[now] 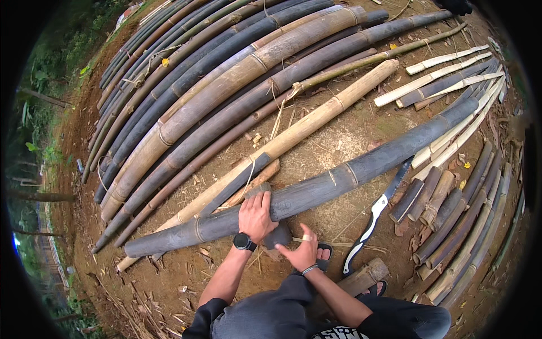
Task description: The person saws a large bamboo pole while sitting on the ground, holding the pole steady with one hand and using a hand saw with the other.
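A long dark bamboo pole (327,183) lies slantwise before me, from lower left to upper right. My left hand (258,216), with a black watch on its wrist, is closed over a short bamboo piece (276,236) that crosses the pole; whether the piece lies over or under it I cannot tell. Close by on the right, my right hand (300,251) is open, fingers apart, thumb near the short piece's end. It holds nothing and has a bandage-like wrap on one finger. A hand saw (372,220) with a white and black handle lies right of my right hand.
Beyond the pole lies a pale bamboo pole (316,121), then a row of long bamboo poles (226,85). Split bamboo strips (435,79) are at the upper right. Cut bamboo lengths (468,214) lie at the right. A thick bamboo piece (364,277) is between my sandalled feet.
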`<state>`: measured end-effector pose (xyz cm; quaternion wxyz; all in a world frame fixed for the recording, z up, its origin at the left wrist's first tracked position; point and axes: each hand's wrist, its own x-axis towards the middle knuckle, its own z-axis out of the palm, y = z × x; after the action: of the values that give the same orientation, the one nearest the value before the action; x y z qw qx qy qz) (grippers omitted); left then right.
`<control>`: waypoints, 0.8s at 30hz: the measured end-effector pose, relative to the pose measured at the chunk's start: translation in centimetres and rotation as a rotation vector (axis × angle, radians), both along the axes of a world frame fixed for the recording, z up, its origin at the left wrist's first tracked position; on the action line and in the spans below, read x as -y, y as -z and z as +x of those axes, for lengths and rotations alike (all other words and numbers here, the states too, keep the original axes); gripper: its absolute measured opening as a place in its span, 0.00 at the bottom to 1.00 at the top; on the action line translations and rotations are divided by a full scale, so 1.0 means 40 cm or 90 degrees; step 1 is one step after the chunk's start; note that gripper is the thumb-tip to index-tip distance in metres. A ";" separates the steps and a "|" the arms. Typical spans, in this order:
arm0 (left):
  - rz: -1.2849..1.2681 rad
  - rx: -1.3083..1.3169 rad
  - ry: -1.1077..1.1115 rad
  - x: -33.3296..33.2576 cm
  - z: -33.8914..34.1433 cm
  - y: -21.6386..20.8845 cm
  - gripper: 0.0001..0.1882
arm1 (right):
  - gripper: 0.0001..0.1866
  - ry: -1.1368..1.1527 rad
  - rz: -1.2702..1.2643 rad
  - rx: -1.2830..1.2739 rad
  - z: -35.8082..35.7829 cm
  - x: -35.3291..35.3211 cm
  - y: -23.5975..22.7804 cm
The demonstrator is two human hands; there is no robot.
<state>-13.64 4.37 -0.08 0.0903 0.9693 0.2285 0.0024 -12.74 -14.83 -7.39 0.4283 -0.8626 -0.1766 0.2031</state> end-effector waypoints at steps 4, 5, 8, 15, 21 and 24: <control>-0.004 0.020 -0.028 0.021 -0.017 0.007 0.47 | 0.38 0.304 0.236 -0.254 0.221 0.121 0.050; -0.008 0.018 -0.033 0.023 -0.019 0.001 0.47 | 0.37 0.400 0.326 -0.332 0.286 0.146 0.055; -0.005 0.018 -0.029 0.028 -0.027 0.005 0.48 | 0.35 0.498 0.415 -0.404 0.469 0.162 0.019; -0.026 0.022 -0.049 0.056 -0.021 -0.019 0.50 | 0.36 0.489 0.448 -0.567 0.609 0.077 0.034; -0.057 -0.093 -0.030 0.031 0.069 -0.063 0.56 | 0.31 0.461 0.567 -0.529 0.601 0.086 0.096; -0.096 -0.150 0.030 0.014 0.122 -0.051 0.54 | 0.29 0.448 0.599 -0.508 0.593 0.079 0.101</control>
<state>-8.74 3.82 1.96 0.1353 0.9585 0.2141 -0.1306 10.99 -18.01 -11.43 0.8276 -0.4515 0.2142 0.2555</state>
